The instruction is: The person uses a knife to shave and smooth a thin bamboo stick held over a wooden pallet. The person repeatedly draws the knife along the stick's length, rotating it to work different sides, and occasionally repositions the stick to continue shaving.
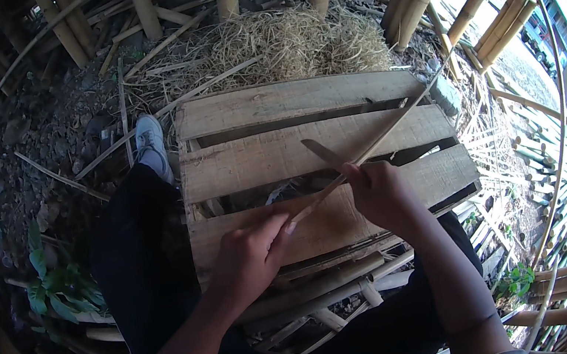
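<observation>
Right hand (382,194): fist closed around the handle of a knife (323,154), little of the handle showing.
Blade: juts out ahead of that fist, tip away and leftward, over the slats.
Left hand (255,251): fingers and thumb closed on the near part of a long thin strip (404,112).
Strip line: from left grip, past the right fist, slanting off far right; blade contact, cannot tell.
Slatted wooden platform (244,165): below both grips, gaps between boards.
Pale shavings heap (291,44): beyond both grips, past the platform.
Shoe (152,146): ahead and left of the left grip.
Leafy plant (54,283): well left of the left grip.
</observation>
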### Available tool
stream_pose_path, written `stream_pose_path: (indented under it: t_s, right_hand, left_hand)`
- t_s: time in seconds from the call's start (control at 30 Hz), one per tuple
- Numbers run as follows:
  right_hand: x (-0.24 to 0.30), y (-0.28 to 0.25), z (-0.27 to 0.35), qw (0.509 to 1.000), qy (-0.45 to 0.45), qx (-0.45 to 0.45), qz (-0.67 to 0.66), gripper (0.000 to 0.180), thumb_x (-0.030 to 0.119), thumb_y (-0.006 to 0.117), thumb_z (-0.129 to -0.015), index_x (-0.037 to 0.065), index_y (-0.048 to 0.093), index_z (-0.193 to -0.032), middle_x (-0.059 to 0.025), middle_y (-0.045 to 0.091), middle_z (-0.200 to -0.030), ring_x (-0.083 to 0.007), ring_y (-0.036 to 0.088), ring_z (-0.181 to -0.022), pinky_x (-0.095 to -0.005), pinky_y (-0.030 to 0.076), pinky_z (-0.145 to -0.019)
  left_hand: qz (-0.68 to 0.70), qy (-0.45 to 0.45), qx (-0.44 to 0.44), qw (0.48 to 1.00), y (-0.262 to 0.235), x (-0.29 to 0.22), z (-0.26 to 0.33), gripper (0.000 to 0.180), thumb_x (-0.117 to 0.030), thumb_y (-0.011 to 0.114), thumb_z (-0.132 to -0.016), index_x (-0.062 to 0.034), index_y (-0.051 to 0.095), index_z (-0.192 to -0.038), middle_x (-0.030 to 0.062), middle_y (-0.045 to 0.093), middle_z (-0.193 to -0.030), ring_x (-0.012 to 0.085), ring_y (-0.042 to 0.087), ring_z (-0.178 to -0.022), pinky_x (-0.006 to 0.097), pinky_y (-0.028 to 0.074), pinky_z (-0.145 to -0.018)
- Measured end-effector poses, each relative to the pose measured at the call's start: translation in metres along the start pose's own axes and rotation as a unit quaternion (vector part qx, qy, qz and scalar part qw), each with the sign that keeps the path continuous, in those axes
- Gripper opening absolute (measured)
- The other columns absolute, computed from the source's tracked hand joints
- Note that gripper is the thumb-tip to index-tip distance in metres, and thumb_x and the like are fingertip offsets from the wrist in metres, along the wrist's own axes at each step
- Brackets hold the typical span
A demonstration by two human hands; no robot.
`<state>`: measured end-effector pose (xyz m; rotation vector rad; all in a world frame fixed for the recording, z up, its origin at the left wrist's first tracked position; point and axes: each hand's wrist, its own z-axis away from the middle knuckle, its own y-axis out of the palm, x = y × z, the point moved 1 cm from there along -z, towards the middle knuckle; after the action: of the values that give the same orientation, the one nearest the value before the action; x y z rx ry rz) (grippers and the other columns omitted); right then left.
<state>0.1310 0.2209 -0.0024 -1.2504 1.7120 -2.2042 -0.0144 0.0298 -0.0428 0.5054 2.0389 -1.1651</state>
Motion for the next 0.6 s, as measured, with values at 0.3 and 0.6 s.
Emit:
stream_pose_path:
  t_s: [0.3,0.6]
  right_hand:
    - [0.012,0.007,0.019,1.000,0.014,0.013,-0.024,0.049,0.032,0.055,-0.107,-0.007,0.067,-0.078,-0.0309,0.064,-0.069,-0.0515,0.067,-0.074,-0.0549,0.050,-0.060]
    - [-0.020,-0.011,-0.013,0.998,0.036,-0.046,0.006,0.049,0.034,0.057,-0.107,-0.006,0.067,-0.080,-0.0302,0.061,-0.067,-0.0511,0.064,-0.070,-0.0509,0.048,-0.059]
  left_hand:
    - [0.003,-0.044,0.015,0.999,0.000,-0.003,-0.002,0.020,-0.012,0.069,-0.097,0.0019,0.073,-0.111,0.0239,0.074,-0.095,0.0369,0.076,-0.082,0.040,0.059,-0.070]
    - [0.001,-0.051,0.021,0.998,-0.002,-0.006,0.000,0.021,-0.013,0.071,-0.097,0.0009,0.074,-0.111,0.0240,0.074,-0.093,0.0376,0.075,-0.081,0.041,0.059,-0.070]
